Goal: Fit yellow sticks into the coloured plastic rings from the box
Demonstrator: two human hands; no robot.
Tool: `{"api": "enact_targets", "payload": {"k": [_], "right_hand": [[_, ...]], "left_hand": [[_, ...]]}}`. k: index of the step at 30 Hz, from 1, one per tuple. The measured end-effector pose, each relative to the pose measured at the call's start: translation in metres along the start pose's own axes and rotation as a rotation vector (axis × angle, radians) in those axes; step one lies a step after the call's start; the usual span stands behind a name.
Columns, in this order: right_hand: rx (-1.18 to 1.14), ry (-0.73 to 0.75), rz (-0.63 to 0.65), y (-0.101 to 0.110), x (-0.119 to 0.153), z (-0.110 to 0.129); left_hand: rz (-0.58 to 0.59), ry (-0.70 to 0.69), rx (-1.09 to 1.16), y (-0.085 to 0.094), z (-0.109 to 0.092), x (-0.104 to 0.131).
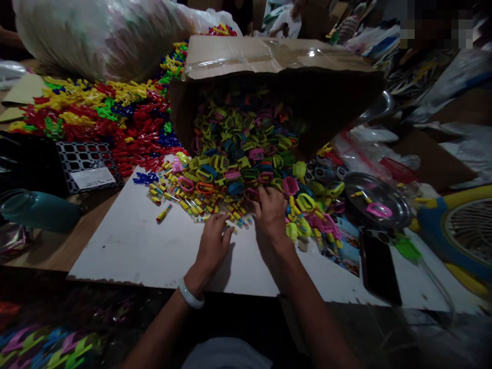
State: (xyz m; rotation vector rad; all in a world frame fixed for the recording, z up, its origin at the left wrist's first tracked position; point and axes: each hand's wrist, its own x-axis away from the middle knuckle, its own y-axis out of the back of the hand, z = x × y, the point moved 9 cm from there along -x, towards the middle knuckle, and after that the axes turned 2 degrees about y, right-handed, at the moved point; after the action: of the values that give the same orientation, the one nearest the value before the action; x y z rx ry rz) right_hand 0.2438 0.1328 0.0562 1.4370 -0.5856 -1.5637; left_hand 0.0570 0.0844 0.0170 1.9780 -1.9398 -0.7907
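Observation:
My left hand [212, 240] rests palm down on the white board [134, 246], its fingertips among small candy tubes [200, 207] at the edge of the pile. My right hand [271, 211] lies just right of it, fingers curled into the heap of colourful plastic toy watches [234, 159]. I cannot tell what either hand has between its fingers. The heap spills out of a tipped cardboard box [269, 61]. A white bangle [191, 296] sits on my left wrist.
Red, yellow and green plastic pieces [96, 113] pile up at the back left under a large clear bag [96, 31]. A black grid tray [86, 164] and teal bottle [38, 210] lie left. A steel plate [378, 202] with a pink watch and a black phone [380, 266] lie right.

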Motion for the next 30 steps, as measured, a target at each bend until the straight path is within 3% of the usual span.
{"api": "enact_targets", "payload": {"k": [3,7,11,14,17,20,25,30], "right_hand": [[-0.059,0.026,0.042,-0.014,0.002,0.019],[-0.324,0.233,0.073,-0.002,0.021,0.057],[-0.569,0.350,0.145,-0.001,0.037,0.079],[-0.608,0.232,0.154,-0.009,0.034,0.063],[-0.292,0.084,0.187,-0.021,0.028,0.038],[-0.113,0.040,0.276,-0.034,0.027,0.029],[-0.248,0.094,0.317,-0.039,0.030,0.032],[-0.519,0.158,0.315,-0.013,0.046,0.054]], "left_hand": [[0.003,-0.015,-0.013,0.004,-0.004,0.003],[0.031,-0.052,-0.042,0.014,-0.009,-0.001],[0.129,-0.031,-0.049,0.007,-0.008,-0.005],[0.097,0.152,0.043,0.014,0.009,-0.002],[0.018,0.309,0.112,0.028,0.022,0.006],[0.010,0.361,0.089,0.035,0.023,0.012],[0.045,0.360,0.111,0.034,0.021,0.017],[0.063,0.340,0.151,0.034,0.025,0.024]]}}
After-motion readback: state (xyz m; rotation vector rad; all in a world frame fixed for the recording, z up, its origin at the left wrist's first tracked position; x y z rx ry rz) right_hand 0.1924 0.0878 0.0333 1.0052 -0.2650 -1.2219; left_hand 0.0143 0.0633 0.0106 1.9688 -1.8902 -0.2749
